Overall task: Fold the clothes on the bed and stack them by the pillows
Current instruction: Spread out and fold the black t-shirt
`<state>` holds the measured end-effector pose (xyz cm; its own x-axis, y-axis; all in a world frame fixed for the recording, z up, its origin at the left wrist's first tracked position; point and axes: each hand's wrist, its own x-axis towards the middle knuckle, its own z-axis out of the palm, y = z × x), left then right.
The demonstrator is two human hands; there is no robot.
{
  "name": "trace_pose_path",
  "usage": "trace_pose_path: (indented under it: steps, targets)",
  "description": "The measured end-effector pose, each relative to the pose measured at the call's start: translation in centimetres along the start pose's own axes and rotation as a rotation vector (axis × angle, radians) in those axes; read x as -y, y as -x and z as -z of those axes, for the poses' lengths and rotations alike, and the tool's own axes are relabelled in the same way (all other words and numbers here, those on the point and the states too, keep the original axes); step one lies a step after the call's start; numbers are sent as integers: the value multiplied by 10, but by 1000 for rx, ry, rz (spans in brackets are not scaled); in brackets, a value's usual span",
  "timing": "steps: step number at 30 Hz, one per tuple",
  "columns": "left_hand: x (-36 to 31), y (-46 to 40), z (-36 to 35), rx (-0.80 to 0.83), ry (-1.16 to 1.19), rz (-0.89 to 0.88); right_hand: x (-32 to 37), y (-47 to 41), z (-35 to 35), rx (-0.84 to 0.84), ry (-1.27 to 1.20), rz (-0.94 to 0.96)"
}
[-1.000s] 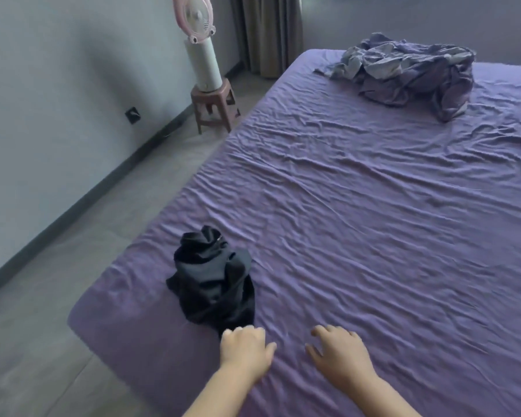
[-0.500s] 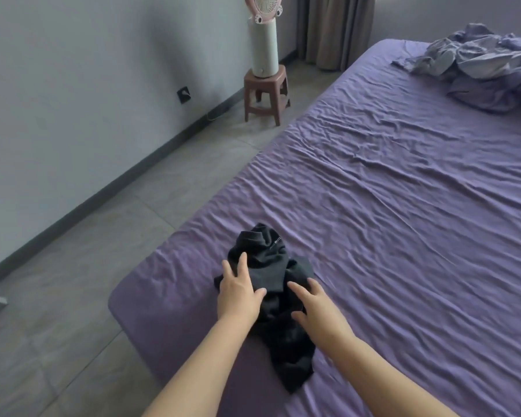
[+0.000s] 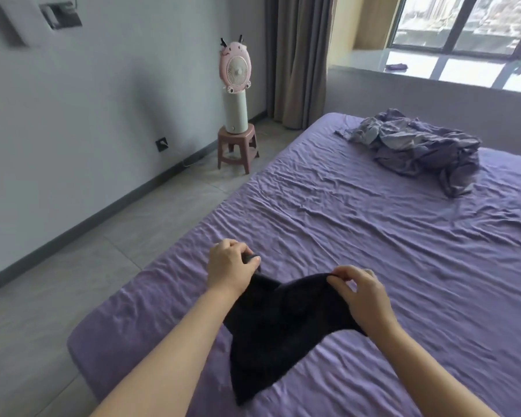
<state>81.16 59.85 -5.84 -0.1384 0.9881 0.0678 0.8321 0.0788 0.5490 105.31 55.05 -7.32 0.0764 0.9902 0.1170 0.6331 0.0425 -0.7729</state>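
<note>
Both hands pinch the black garment [image 3: 283, 329] by its top edge, left hand [image 3: 227, 266] and right hand [image 3: 363, 293] apart, cloth hanging below the fingers, long axis running down toward the wrists

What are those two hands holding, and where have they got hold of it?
Both grip one black garment by its top edge: the left hand at the left end, the right hand pinching the right end. The rest hangs to the bed.

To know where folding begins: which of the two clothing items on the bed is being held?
The black garment, gripped by the left hand and right hand. The purple-grey heap lies untouched far off.
</note>
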Motion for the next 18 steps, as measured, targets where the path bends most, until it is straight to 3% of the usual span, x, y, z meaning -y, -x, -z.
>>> trace_pose_path:
  steps: [8,12,15,18]
  targets:
    - [-196,64,54,256,23,-241,10,41,212,-244,13,-15]
    - [-306,112,72,268,209,-152,22,86,307,-377,38,34]
    - [-379,154,78,362,470,-37,43,135,353,-350,-72,228]
    - [-429,198,80,483,675,53,53,183,378,-171,11,394]
